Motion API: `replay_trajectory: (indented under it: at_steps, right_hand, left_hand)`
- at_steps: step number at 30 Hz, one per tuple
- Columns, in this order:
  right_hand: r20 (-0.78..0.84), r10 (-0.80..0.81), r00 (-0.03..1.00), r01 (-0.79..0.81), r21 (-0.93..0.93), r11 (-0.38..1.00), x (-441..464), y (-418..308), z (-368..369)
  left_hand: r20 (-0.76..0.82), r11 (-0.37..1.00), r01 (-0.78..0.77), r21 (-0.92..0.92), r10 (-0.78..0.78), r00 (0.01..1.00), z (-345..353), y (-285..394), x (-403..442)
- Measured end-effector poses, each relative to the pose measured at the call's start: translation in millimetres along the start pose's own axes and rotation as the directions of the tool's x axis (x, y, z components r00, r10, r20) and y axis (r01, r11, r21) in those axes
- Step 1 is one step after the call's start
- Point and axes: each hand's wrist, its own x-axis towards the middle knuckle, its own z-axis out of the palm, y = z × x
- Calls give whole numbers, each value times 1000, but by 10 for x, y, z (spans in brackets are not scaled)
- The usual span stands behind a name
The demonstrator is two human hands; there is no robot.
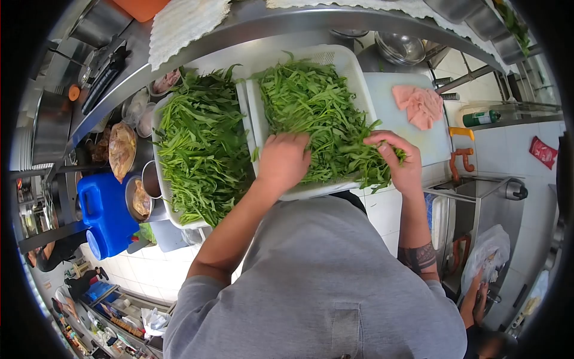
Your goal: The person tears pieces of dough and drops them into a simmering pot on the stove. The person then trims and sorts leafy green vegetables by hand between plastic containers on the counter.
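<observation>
Cut leafy greens (305, 90) fill a white plastic basket (365, 99) in front of me. My left hand (284, 157) rests on the near left part of these greens, its fingers bent down into them; what they hold, if anything, is hidden. At the basket's near right corner, my right hand (397, 158) has its fingers closed on a bunch of greens (365, 157), which hangs partly over the rim. A second white basket (160, 149), also full of greens (203, 143), stands directly to the left.
A white cutting board (382, 96) with a pink cloth (418, 106) lies right. Left are a blue jug (107, 209), metal bowls and meat (122, 149). A metal shelf (263, 29) crosses above the baskets. Another person's hands (474, 305) hold a plastic bag (487, 257) at lower right.
</observation>
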Motion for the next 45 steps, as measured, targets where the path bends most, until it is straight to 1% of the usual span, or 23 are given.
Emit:
replay_trajectory:
  at_steps: [2,4,6,8,9,10,11,14,17,19,20,22,24,26,27,32,34,36,38,39,40,42,45]
  right_hand:
    - [-55,60,997,-56,57,997,-37,105,-49]
    - [-187,115,976,-76,201,977,-20,201,-84]
    - [-212,101,972,-34,300,953,2,208,-51]
    - [-199,223,954,-148,334,931,30,141,-45]
    - [-196,223,955,-148,336,930,38,165,-50]
    - [-164,233,959,-199,197,960,43,205,-64]
    - [-133,246,960,-241,52,969,46,229,-66]
    - [-40,340,939,-329,176,928,30,154,24]
    - [17,354,935,-351,188,917,16,97,79]
    - [154,375,914,-394,124,911,35,101,112]
    - [153,372,915,-392,129,911,56,85,154]
    - [295,424,856,-443,-2,896,107,7,318]
    - [260,408,875,-440,77,895,108,106,562]
    - [311,607,731,-677,442,589,165,101,762]
    - [259,576,775,-620,486,616,175,142,871]
    - [291,587,755,-638,533,557,110,176,985]
    - [120,605,787,-553,572,606,120,156,1024]
    - [114,623,774,-552,605,575,168,213,961]
    - [230,571,788,-600,494,630,206,200,892]
    - [264,513,817,-576,435,692,202,179,884]
    - [269,510,817,-576,431,695,199,158,874]
    - [329,421,846,-532,451,716,190,102,830]
    - [367,310,877,-449,398,800,150,-164,630]
  left_hand:
    - [78,1000,-3,23,1,997,79,-52,-39]
    - [98,892,231,-389,-210,973,45,7,-48]
    - [101,911,224,-346,-201,974,13,77,-49]
    - [101,927,222,-301,-200,975,33,143,-31]
    - [-80,982,19,-186,-35,996,61,186,-19]
    - [-232,986,-165,-36,152,961,83,214,-20]
    - [-231,987,-160,-34,148,962,141,197,-23]
    - [-204,975,-221,19,220,954,287,120,-12]
    - [-240,987,-152,-45,137,961,270,133,-56]
    - [-334,958,-71,-276,-26,942,177,169,-53]
    - [-334,960,-73,-271,-22,942,110,193,-67]
    - [-285,871,-38,-489,-118,951,-62,277,-89]
    - [-237,839,-11,-544,-141,961,-95,325,-118]
    - [-195,804,19,-594,-167,966,-66,342,-159]
    - [-170,794,49,-606,-190,967,3,327,-192]
    - [-180,774,56,-630,-216,960,41,272,-387]
    - [-208,754,63,-654,-259,943,-30,247,-478]
    - [-245,737,61,-673,-299,922,-60,173,-535]
    - [-22,518,251,-818,-463,886,-5,85,-592]
    - [94,392,308,-867,-478,873,-43,53,-582]
    - [89,390,306,-869,-483,871,-63,56,-548]
    - [238,96,330,-939,-508,828,-146,90,-482]
    - [275,-8,301,-954,-432,859,-254,149,-458]
